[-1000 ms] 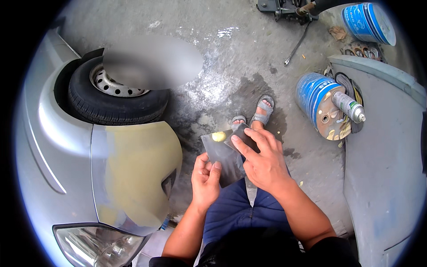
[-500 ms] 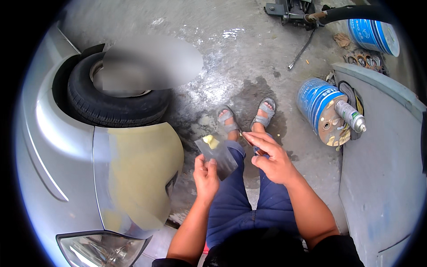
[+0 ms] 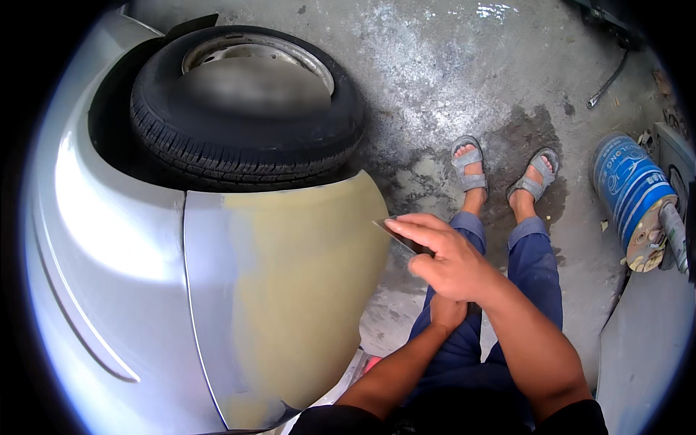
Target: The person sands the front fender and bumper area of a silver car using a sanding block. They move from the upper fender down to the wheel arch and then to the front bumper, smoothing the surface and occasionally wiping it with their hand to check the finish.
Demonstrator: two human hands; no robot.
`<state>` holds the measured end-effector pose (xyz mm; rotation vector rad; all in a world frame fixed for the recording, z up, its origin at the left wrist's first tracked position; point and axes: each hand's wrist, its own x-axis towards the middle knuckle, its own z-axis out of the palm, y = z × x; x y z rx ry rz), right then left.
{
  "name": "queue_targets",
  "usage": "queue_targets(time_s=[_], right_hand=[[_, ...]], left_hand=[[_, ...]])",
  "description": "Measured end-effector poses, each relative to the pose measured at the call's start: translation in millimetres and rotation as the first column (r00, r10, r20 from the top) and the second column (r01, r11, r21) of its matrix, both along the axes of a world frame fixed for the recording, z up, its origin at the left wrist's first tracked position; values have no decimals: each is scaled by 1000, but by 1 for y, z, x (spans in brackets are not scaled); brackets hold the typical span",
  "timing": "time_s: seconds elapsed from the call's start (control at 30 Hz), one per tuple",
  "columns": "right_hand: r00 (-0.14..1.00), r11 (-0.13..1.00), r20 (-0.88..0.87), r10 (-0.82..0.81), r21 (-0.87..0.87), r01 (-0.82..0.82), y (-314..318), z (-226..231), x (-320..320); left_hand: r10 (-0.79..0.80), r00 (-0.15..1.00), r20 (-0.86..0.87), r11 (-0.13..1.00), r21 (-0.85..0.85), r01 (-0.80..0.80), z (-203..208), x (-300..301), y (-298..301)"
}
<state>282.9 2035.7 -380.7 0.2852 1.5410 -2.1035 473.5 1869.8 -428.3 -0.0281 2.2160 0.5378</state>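
Observation:
My right hand [image 3: 453, 264] grips a thin, flat putty spreader [image 3: 406, 241], fingers stretched along it. The spreader's tip is at the right edge of the silver car's bumper [image 3: 312, 283]; whether it touches cannot be made out. A dull yellow coat of filler covers much of this bumper, with a bare greyish band on its left. My left hand [image 3: 448, 312] is below and behind the right one. Its fingers are hidden, and so is anything they may hold.
A wheel [image 3: 246, 156] lies at the wheel arch beside the silver fender [image 3: 123, 246]. To the right stands a blue drum [image 3: 629, 181] with a spray can [image 3: 673, 235] on it, near a grey panel [image 3: 645, 333]. My sandalled feet are on the stained concrete floor [image 3: 413, 65].
My view has swung left toward the bumper. The right hand has come to its edge with the spreader. The left hand's grey sheet with yellow putty has gone out of sight behind the right hand.

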Motion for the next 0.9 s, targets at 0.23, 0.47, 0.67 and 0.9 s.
queue_targets(time_s=[0.23, 0.47, 0.67, 0.9], right_hand=[[999, 964, -14, 38, 264, -33, -57, 14, -31], [996, 945, -83, 14, 325, 13, -73, 20, -42], [985, 927, -142, 97, 374, -37, -71, 23, -38], [994, 942, -98, 49, 337, -14, -61, 20, -51]], left_hand=[[247, 969, -22, 968, 57, -245, -16, 2, 3], [256, 966, 16, 967, -13, -256, -6, -18, 9], [136, 991, -9, 985, -110, -136, -6, -21, 9], [292, 956, 35, 956, 29, -293, 3, -40, 18]])
